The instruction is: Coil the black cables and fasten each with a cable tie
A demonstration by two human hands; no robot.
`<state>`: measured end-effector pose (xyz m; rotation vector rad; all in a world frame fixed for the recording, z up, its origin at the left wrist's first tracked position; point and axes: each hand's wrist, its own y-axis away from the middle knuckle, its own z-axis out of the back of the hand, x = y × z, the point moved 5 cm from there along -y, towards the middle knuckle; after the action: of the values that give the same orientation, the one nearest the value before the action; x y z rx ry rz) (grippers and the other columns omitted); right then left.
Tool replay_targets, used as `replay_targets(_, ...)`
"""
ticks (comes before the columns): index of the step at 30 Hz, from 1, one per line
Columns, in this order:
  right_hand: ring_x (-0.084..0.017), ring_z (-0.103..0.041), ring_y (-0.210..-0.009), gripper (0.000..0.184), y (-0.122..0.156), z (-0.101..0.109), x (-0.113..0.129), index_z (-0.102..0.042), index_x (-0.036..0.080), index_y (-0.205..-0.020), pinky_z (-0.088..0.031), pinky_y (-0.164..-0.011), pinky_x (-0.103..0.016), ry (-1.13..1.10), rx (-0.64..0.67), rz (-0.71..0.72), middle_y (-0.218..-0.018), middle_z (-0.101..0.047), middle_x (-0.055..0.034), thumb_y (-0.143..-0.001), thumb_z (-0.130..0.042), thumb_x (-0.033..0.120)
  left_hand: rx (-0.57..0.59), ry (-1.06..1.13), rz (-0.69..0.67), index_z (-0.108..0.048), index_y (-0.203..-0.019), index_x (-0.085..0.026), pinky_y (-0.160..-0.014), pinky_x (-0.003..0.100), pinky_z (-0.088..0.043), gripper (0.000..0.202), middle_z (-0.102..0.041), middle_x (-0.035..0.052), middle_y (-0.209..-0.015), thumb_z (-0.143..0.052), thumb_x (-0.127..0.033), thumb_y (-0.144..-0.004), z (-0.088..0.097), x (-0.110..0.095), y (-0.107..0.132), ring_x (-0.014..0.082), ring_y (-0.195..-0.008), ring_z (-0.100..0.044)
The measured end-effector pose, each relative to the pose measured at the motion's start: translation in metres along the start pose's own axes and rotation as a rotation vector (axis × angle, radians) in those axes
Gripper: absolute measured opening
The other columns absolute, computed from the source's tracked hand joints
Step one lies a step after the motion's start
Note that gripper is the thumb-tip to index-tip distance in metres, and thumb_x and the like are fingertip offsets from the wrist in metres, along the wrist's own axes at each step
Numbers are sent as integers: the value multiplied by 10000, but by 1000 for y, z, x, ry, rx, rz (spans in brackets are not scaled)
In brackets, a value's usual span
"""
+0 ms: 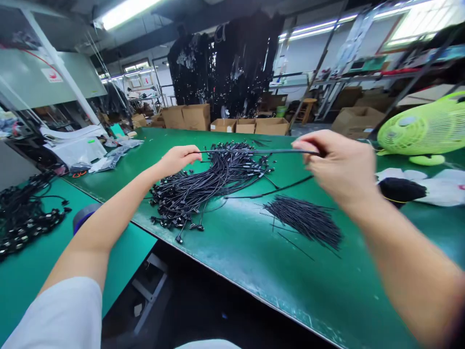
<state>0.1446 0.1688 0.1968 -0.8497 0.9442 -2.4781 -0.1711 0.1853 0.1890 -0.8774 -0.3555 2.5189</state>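
A black cable [250, 152] is stretched level between my two hands, above the table. My left hand [179, 159] is closed on its left end, and my right hand [337, 165] grips it at the right. From under the right hand a loose length of black cable curves down and left to the table. Below the stretched part lies a big pile of black cables [207, 182], with small connectors at their ends. A bundle of thin black ties or strips [305, 219] rests on the table below and left of my right hand.
The green table [232, 242] has its near edge close to me. On the right stand a lime-green fan [421, 123] and a black bundle [401, 189] on white wrapping. More cables [29, 218] lie at the far left. Cardboard boxes [196, 117] stand behind the table.
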Motion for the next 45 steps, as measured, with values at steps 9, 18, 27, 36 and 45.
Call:
replay_targets(9,-147,-601,-673,47,46,10,-89,-679,204,-791,-439,-765,-339,-319,135,-545,-778,-666,-29,-794,-635,188,78,581,277,-617,-754,-125,-540,213,-434,351,-577,1,-592,-630,-470,-818,-29,66,2,84,-513,-516)
replay_targets(18,-76,-427,-577,155,8,19,-38,-560,199,-938,-446,-687,-306,-719,-163,-230,-751,-503,10,-951,-432,286,236,462,276,-684,-843,-142,-653,254,-461,372,-653,26,-681,-635,-509,-811,-48,48,34,132,-632,-592)
replay_targets(27,-205,-623,-822,295,65,-3,-89,-666,141,-1032,-322,-596,-295,704,584,-3,-1007,-697,-127,-985,-412,284,-303,-245,403,-670,-812,-148,-721,233,-419,233,-672,0,-769,-548,-336,-875,13,82,65,159,-807,-604)
replay_targets(36,-135,-619,-695,235,152,-26,30,-631,198,-905,-344,-562,-238,174,799,324,-819,-665,-22,-981,-429,292,321,381,-67,-656,-1062,-200,-931,335,-455,271,-688,78,-1088,-468,-342,-930,-165,-75,94,208,-1031,-617)
replay_targets(45,-198,-651,-794,292,135,-11,-79,-659,224,-940,-451,-660,-296,142,558,99,-919,-713,-42,-938,-472,448,246,1421,528,-674,-885,-140,-439,191,-273,268,-189,-92,-539,-552,-376,-915,-153,-29,117,60,-428,-169)
